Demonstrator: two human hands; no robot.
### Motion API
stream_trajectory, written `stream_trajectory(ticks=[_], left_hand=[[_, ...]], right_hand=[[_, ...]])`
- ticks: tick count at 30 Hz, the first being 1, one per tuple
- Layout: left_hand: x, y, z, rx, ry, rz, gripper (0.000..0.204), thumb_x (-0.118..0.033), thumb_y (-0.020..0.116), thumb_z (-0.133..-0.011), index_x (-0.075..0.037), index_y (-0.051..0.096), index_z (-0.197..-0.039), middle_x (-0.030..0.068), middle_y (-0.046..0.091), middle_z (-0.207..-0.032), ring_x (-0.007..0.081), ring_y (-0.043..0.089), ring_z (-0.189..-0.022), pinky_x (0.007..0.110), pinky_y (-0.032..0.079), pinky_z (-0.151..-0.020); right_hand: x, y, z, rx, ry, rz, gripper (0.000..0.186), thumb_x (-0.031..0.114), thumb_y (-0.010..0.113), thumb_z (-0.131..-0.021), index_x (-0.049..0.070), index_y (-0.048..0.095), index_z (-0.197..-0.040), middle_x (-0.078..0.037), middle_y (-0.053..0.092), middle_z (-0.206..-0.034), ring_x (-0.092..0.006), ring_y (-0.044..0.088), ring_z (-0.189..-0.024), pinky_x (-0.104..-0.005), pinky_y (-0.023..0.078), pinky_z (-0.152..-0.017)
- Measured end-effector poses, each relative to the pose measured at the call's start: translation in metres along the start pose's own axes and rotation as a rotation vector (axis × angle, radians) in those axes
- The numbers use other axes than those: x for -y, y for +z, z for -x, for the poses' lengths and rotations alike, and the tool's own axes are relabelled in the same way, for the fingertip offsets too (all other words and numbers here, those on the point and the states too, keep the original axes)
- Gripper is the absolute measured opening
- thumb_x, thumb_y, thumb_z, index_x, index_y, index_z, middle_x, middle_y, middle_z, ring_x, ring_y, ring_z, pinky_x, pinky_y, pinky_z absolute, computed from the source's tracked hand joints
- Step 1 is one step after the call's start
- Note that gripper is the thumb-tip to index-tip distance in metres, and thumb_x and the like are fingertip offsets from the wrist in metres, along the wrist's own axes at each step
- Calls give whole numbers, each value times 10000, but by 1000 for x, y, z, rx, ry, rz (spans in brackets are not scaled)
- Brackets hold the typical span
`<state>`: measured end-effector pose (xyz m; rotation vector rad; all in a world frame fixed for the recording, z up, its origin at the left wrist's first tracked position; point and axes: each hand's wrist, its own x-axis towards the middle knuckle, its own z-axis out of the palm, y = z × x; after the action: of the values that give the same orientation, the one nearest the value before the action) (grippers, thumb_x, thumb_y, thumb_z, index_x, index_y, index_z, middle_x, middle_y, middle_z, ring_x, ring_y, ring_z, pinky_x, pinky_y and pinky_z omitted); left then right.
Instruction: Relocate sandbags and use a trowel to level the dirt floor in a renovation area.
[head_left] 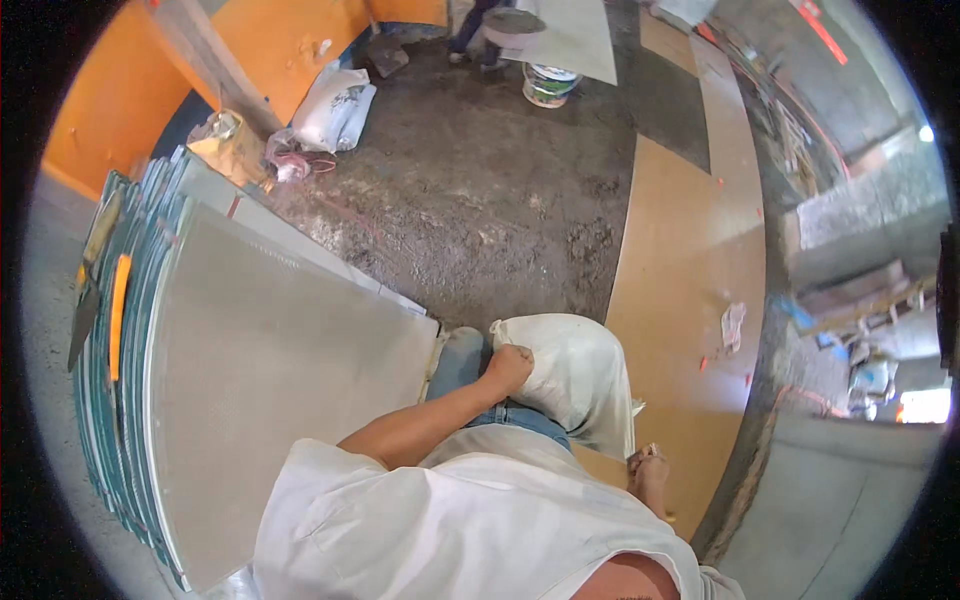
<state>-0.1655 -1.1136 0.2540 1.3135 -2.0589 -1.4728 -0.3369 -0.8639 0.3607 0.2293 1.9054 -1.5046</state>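
Note:
A full white woven sack (575,365) rests in front of me against my legs. My left hand (512,370) is closed in a fist on its upper left corner. My right hand (648,466) is closed at the lower right corner, where a bit of gathered sack cloth shows beside the fingers. What the sack holds is hidden. Just left of my leg stands a stack of large grey tiles (280,350) with teal edges. An orange-handled tool (118,315) and a trowel (85,315) lie on that stack's far left edge.
Wet dark mortar (460,200) covers the floor ahead. Brown boards (690,260) run along the right, with a crumpled wrapper (733,327) on them. A bucket (550,88) and a person holding a basin (514,22) are far ahead. Another white sack (335,108) lies near orange panels.

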Motion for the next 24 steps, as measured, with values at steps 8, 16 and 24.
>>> stream_trajectory(ticks=[8,16,24], left_hand=[[32,-84,-169,-53,216,-405,278,-185,429,-763,23,583,-662,237,564,-686,378,559,-619,439,466,-582],[-17,-218,-318,-292,210,-349,230,-138,431,-718,26,521,-585,237,524,-608,352,546,-550,403,445,-504],[4,-305,-451,-207,-178,26,260,-175,423,-746,13,583,-666,252,568,-704,378,578,-670,432,463,-606]], right_hand=[[92,177,-97,66,-45,-24,219,-59,324,-727,82,354,-562,-23,351,-486,-119,342,-410,-238,252,-368],[171,332,-132,222,-126,-102,225,-65,330,-723,84,355,-556,-20,326,-473,-127,333,-422,-250,249,-390],[224,493,-242,297,-81,93,222,-48,328,-702,98,363,-539,-13,351,-465,-128,335,-403,-256,254,-386]])
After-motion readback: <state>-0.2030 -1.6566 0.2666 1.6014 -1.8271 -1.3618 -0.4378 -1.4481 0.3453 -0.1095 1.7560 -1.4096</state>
